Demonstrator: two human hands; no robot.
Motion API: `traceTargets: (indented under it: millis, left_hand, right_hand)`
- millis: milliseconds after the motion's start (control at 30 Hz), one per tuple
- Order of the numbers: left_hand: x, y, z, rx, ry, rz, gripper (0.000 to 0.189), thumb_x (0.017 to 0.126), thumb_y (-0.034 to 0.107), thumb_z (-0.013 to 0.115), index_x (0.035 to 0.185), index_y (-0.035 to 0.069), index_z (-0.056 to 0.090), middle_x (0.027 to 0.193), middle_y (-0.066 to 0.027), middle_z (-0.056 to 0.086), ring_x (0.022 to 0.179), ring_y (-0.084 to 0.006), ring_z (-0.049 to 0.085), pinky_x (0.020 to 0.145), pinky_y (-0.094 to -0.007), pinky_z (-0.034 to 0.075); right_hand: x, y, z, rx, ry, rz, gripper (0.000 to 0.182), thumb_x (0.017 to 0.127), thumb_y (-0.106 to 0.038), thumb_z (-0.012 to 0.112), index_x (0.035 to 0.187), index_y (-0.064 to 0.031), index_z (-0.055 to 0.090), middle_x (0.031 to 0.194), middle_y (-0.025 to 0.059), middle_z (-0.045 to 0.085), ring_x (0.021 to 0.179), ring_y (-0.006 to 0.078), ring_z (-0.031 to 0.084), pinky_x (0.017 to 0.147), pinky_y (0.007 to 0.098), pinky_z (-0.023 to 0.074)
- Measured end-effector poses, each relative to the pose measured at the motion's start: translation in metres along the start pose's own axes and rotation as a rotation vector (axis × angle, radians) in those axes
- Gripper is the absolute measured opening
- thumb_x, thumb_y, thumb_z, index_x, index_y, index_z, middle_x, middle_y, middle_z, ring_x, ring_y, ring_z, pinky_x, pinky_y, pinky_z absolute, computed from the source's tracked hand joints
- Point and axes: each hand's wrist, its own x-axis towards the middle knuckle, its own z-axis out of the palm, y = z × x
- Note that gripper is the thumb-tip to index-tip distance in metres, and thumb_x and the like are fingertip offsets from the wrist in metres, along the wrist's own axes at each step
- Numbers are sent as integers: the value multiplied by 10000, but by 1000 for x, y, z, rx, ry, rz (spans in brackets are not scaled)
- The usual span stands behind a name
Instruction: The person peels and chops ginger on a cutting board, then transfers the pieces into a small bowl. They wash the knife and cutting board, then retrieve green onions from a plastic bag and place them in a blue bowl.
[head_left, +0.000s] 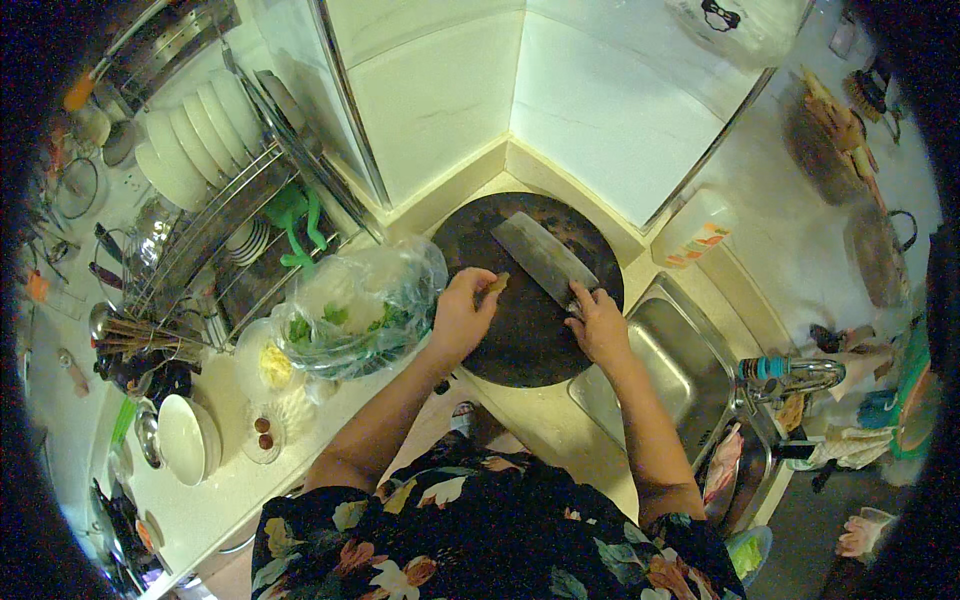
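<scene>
Over the round dark cutting board (517, 352), my left hand (466, 311) pinches a small brownish piece of food (498, 284) between thumb and fingertips. My right hand (596, 322) grips the handle of a wide-bladed cleaver (546, 257), whose blade points up and left across the board. Close beside my left hand, a clear plastic bag (360, 311) with leafy greens inside lies at the board's left edge. What the piece of food is cannot be told.
A dish rack (259, 161) with bowls stands at left. Below it are a plate of chopped yellow food (276, 366), a small glass dish (264, 435) and a white bowl (187, 439). At right are a steel sink (664, 352) and a plastic bottle (690, 229).
</scene>
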Motion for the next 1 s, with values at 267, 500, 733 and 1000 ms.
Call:
traceTargets:
  millis: [267, 500, 733, 1000]
  left_hand:
    - [-28, -12, 9, 277, -236, 315, 317, 792, 112, 720, 1088, 62, 619, 1130, -128, 582, 1057, -343, 556, 932, -407, 482]
    - [-4, -29, -14, 326, -199, 515, 283, 764, 31, 684, 1045, 35, 645, 1099, -100, 596, 1060, -314, 554, 942, -377, 490]
    - [-5, -42, 9, 383, -380, 624, 299, 761, 106, 711, 1058, 99, 677, 1147, -61, 618, 1129, -292, 542, 997, -393, 460]
    - [-2, -21, 8, 311, -275, 575, 261, 743, 84, 687, 1003, 66, 693, 1067, -66, 628, 1075, -281, 558, 960, -366, 479]
  right_hand:
    - [-8, -4, -4, 88, 159, -20, 453, 795, -170, 664, 1228, -62, 583, 949, 175, 600, 813, 363, 622, 713, 435, 517]
    - [-29, -7, -31, 382, 117, 106, 351, 845, -177, 639, 1161, -25, 615, 785, 172, 638, 660, 314, 615, 637, 387, 491]
    - [-51, -43, -55, 185, -50, 152, 314, 858, -155, 679, 1095, 29, 583, 785, 214, 639, 646, 378, 608, 590, 390, 480]
    - [-62, -60, -68, 164, -160, 140, 348, 892, -204, 620, 1154, 14, 552, 1010, 254, 629, 861, 446, 635, 749, 503, 533]
